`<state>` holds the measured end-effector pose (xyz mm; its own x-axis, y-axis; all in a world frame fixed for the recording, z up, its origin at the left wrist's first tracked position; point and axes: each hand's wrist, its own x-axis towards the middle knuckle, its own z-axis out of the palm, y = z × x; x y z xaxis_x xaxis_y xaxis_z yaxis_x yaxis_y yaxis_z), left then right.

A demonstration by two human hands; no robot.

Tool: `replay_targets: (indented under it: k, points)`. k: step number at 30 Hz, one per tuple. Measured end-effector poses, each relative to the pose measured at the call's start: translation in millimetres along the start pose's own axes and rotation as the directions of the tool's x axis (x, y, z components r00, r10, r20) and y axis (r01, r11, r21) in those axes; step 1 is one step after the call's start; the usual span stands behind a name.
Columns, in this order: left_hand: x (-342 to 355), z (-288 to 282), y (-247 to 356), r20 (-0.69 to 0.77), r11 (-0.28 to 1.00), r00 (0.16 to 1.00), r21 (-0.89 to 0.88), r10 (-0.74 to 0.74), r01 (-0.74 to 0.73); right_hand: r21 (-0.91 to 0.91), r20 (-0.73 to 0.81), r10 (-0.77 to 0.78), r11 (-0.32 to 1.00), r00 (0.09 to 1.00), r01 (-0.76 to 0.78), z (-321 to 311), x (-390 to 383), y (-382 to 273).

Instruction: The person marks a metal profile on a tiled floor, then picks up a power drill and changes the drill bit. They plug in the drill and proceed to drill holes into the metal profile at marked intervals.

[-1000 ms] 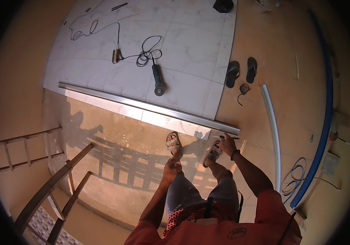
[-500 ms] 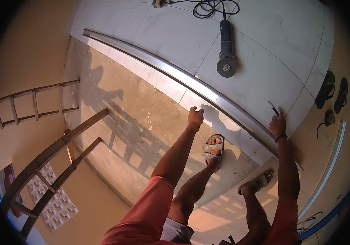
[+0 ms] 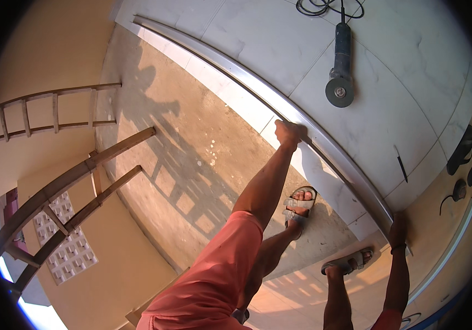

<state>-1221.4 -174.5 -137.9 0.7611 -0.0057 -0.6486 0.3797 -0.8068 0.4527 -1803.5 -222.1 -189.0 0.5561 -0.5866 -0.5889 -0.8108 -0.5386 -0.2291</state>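
A long silver metal channel (image 3: 351, 181) lies diagonally along the edge of the white marble-look tiles (image 3: 390, 88). My left hand (image 3: 290, 133) is closed on its lower edge near the middle, and my right hand (image 3: 397, 232) holds it near the right end, fingers partly hidden. A thin dark pen-like tool (image 3: 402, 166) lies on the tile above my right hand. An angle grinder (image 3: 339, 66) with a coiled black cord (image 3: 318, 8) rests on the tiles farther up.
Two wooden ladders (image 3: 57, 203) (image 3: 43, 110) are on the left, by a perforated block panel (image 3: 65, 242). Bare concrete (image 3: 186, 137) borders the tiles. Black sandals (image 3: 460, 147), a small coiled item (image 3: 458, 190) and a pale strip (image 3: 448, 247) lie at right. My sandalled feet are below the channel.
Both hands have come onto the channel, the left reaching up and right, the right moving down. The dark tool, earlier in my right hand, now lies on the tile. My view has turned.
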Motion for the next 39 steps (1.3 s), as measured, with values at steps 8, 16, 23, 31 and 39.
replay_targets:
  k: [8, 16, 23, 31, 39]
  points:
    - [8.4, -69.3, -100.1, -0.018, 0.972, 0.992, -0.201, 0.123, -0.125, 0.294, -0.049, -0.085, 0.951, 0.995, 0.096, -36.1, -97.3, -98.6]
    - [-27.3, -198.8, -172.0, -0.102, 0.984, 0.98, -0.035, 0.17, -0.174, 0.276, -0.132, -0.126, 0.948, 0.983, 0.158, -3.0, -217.1, -191.6]
    - [8.7, -295.1, -180.4, -0.101, 0.974, 0.977, -0.115, 0.185, -0.197, 0.157, -0.239, -0.106, 0.977, 0.965, 0.146, 55.3, -210.0, -283.6]
    - [211.4, -344.7, -242.0, 0.137, 0.954, 0.991, -0.297, -0.002, 0.043, 0.155, -0.278, -0.099, 0.977, 0.956, 0.146, 111.9, -94.2, -386.2]
    - [309.8, -333.0, -236.4, 0.113, 0.986, 0.993, -0.164, 0.038, -0.019, 0.248, -0.548, 0.007, 0.957, 0.836, 0.154, 172.5, -7.9, -429.4]
